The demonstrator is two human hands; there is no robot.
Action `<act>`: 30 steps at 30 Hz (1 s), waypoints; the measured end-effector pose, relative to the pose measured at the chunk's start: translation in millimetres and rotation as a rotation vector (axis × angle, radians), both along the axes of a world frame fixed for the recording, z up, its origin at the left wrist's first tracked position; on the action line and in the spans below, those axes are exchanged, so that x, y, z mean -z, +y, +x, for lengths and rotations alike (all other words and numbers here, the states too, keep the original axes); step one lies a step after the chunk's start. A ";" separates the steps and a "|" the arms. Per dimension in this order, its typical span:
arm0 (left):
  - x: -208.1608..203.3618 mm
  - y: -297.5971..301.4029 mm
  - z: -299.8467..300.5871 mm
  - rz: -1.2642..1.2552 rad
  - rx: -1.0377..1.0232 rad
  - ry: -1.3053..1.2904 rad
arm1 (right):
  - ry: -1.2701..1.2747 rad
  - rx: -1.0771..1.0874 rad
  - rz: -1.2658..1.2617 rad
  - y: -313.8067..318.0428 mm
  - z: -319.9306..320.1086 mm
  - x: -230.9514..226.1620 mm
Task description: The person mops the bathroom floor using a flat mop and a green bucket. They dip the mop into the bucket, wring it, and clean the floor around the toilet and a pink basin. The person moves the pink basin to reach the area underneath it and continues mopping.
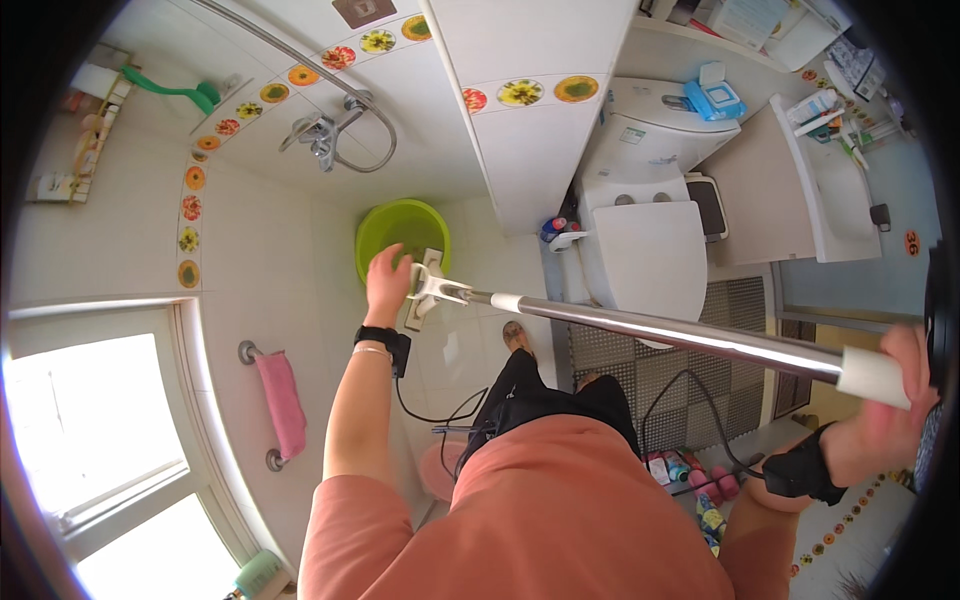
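Observation:
A squeeze mop (660, 326) with a shiny metal pole and white plastic fittings stretches across the view from right to left. My right hand (900, 365) is wrapped round the white grip at the pole's end, at the far right. At the other end, the fingers of my left hand (386, 277) curl at the white loop-shaped lever by the mop head. The fingertips are partly hidden. That pale, flat mop head lies across the near right rim of a lime-green bucket (372, 225). The bucket stands in the corner on the tiled floor, just beyond my left hand.
A white toilet (650, 255) with its lid down stands right of the pole, beside a washbasin (840, 190). A shower tap (320, 140) hangs above the bucket. On the left are a pink towel (283, 405) and a bright window (95, 420). Grey mats (725, 320) cover some floor.

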State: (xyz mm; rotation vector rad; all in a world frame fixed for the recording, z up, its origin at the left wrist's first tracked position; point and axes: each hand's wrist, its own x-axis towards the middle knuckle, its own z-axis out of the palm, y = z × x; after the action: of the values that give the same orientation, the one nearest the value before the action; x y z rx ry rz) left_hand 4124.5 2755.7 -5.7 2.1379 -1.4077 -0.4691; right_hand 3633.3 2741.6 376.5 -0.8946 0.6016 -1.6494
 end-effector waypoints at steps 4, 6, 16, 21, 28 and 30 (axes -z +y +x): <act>-44.7 18.1 -118.5 -0.184 0.530 0.265 | -0.150 -0.198 -0.135 19.5 0.9 25.3; -57.3 44.0 -199.0 -0.295 0.749 0.192 | -0.109 -0.285 -0.208 37.5 -2.9 34.4; -75.0 94.9 -352.9 0.090 0.820 0.210 | 0.336 -0.288 -0.297 116.8 -105.2 16.3; -75.1 100.2 -371.3 0.118 0.807 0.159 | 0.507 -0.157 -0.169 142.3 -166.7 11.1; -90.4 85.8 -335.6 0.210 0.721 0.229 | 0.653 0.198 0.450 170.0 -302.2 106.1; -101.1 88.4 -331.9 0.184 0.763 0.285 | 0.651 0.168 0.754 187.4 -312.2 154.2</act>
State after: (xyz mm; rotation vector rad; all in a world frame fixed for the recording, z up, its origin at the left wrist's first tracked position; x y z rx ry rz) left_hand 3792.6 2844.1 95.4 1.4985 -2.0270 -1.1688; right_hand 3321.1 2929.0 222.3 -0.8002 1.6494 -1.0840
